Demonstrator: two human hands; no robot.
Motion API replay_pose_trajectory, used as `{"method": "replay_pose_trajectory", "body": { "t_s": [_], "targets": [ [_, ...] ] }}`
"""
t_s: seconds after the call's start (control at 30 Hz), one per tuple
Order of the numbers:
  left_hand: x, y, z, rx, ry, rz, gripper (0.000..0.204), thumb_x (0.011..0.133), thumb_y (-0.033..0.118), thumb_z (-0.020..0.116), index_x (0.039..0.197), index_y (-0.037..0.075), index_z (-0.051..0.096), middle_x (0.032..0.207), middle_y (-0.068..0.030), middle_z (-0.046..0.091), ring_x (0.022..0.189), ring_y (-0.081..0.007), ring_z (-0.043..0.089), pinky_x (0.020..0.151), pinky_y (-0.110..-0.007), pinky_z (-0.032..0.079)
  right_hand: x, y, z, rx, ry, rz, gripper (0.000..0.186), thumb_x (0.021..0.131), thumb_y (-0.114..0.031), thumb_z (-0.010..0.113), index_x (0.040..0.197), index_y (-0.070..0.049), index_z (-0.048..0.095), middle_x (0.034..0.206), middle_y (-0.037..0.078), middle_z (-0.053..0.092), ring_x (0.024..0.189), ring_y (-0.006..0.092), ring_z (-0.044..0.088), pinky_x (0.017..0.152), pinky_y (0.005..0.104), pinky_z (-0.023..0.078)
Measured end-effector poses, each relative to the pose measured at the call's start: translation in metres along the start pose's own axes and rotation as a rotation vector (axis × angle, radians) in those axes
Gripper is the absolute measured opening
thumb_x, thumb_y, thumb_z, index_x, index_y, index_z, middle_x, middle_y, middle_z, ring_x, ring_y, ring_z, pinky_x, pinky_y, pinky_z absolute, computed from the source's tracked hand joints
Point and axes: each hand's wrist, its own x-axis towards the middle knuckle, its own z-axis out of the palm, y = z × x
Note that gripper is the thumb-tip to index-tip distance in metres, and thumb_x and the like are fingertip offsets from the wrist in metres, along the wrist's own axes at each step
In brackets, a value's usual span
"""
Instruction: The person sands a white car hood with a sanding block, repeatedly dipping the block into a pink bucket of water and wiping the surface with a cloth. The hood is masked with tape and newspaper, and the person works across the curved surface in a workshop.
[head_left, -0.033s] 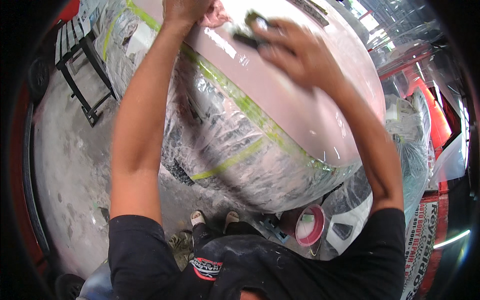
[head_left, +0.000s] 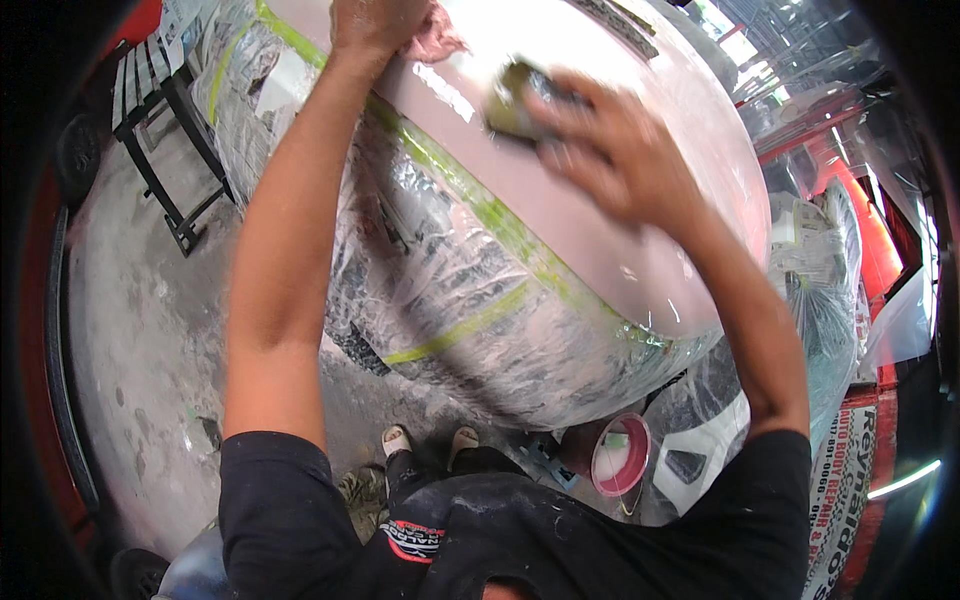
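A glossy, wet-looking pale pink car panel (head_left: 590, 245) curves out in front of me. My right hand (head_left: 630, 155), blurred by motion, grips a dark sanding block (head_left: 515, 100) with an olive-green face against the panel. At the top edge of the view, my left hand (head_left: 375, 22) is closed on a wet pink cloth (head_left: 435, 36) on the same panel; part of that hand is cut off. Yellow-green masking tape (head_left: 480, 205) runs along the panel's near edge. Below the tape, crinkled clear plastic film (head_left: 440, 295) covers the bodywork.
On the floor near my feet stands a pink bucket (head_left: 642, 462) with whitish liquid. A black slatted bench (head_left: 165, 100) is at the far left. More plastic-wrapped items (head_left: 815, 240) and a printed banner (head_left: 845, 490) are on the right.
My right hand and the sanding block have shifted slightly right and toward me; the block has turned, showing more of its olive-green face. The left hand stays nearly in place with the cloth.
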Motion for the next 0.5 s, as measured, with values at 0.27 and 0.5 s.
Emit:
{"method": "replay_pose_trajectory", "body": {
  "t_s": [0.27,0.5],
  "targets": [
    [0.022,0.044,-0.023,-0.423,-0.125,-0.414,0.029,0.096,0.023,0.057,0.102,-0.002,0.071,0.100,-0.0276,0.072,0.093,-0.0446,0.069,0.087,-0.047,0.056,0.060,0.063,0.016,0.245,0.031,0.289,0.047,0.095,-0.046,0.067,0.135,-0.020,0.069,0.132,0.016,0.067,0.114,0.0384,0.065,0.102,0.0445,0.050],
    [0.012,0.013,-0.018,-0.299,-0.049,-0.255,0.029,0.094,0.022,0.061,0.106,-0.002,0.072,0.106,-0.0244,0.073,0.107,-0.0389,0.068,0.091,-0.046,0.056,-0.030,-0.010,-0.008,0.054,0.015,-0.051,0.043,0.095,-0.043,0.068,0.131,-0.021,0.073,0.138,0.019,0.062,0.118,0.0401,0.063,0.102,0.0472,0.051]
  ]
}}
